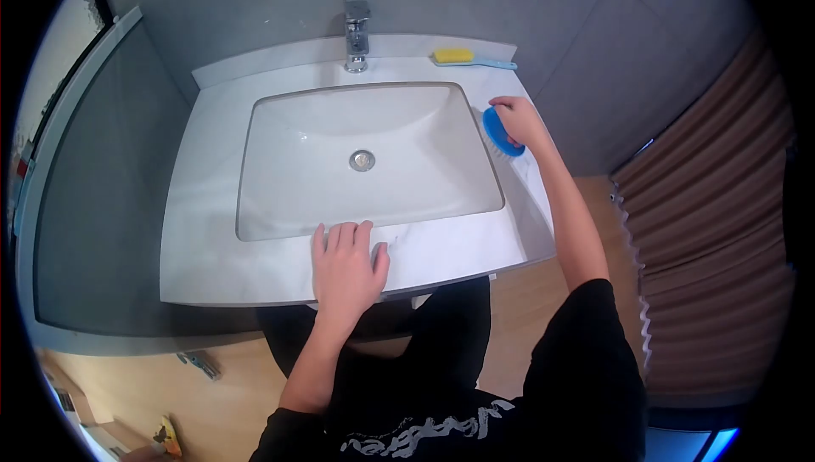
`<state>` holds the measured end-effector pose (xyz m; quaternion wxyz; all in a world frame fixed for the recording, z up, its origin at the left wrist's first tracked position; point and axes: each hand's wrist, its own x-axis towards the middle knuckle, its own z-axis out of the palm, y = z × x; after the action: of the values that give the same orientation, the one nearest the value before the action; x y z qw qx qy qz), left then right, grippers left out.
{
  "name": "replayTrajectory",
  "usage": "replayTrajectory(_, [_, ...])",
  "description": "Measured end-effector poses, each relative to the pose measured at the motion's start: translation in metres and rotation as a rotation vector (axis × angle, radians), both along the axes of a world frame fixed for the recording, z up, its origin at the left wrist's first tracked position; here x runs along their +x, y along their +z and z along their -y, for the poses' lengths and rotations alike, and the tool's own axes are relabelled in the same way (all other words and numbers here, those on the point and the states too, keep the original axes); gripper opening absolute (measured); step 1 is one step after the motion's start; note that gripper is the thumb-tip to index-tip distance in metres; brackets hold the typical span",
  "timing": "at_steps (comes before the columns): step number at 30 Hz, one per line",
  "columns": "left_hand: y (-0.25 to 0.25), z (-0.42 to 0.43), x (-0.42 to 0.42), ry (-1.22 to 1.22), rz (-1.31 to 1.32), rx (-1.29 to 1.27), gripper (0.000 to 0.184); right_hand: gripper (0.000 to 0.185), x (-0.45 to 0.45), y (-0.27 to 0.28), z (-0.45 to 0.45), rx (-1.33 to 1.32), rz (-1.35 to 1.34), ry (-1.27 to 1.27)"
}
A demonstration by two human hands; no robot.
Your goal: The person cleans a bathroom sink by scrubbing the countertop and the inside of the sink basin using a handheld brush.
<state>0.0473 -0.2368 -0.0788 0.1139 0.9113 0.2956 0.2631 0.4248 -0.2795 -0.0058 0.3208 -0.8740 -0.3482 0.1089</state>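
My right hand (519, 121) grips a blue scrub brush (501, 132) with pale bristles, over the counter just right of the sink. The fingers are closed around the brush's back, and the bristles point down and left. My left hand (344, 262) lies flat on the white marbled countertop (450, 250) at the front, fingertips near the basin's front rim. Nothing is in it. Between the hands lies the white rectangular sink (297, 182), with a metal drain (362, 160) in its middle.
A chrome faucet (356, 37) stands behind the basin. At the back right lies a light-blue-handled brush (488, 63) with a yellow head (452, 56). A brown pleated curtain (705, 233) hangs on the right. A grey framed panel (102, 182) borders the counter's left side.
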Motion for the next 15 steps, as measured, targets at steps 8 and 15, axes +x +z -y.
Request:
replayTrajectory(8, [0.003,0.001,0.002,0.002,-0.014,-0.003,0.033,0.033,-0.005,0.01,0.064,-0.068,-0.023,0.08])
replayTrajectory(15, [0.005,0.002,0.003,0.02,-0.054,-0.019,0.035,0.032,0.023,-0.012,0.001,0.056,0.161,0.144])
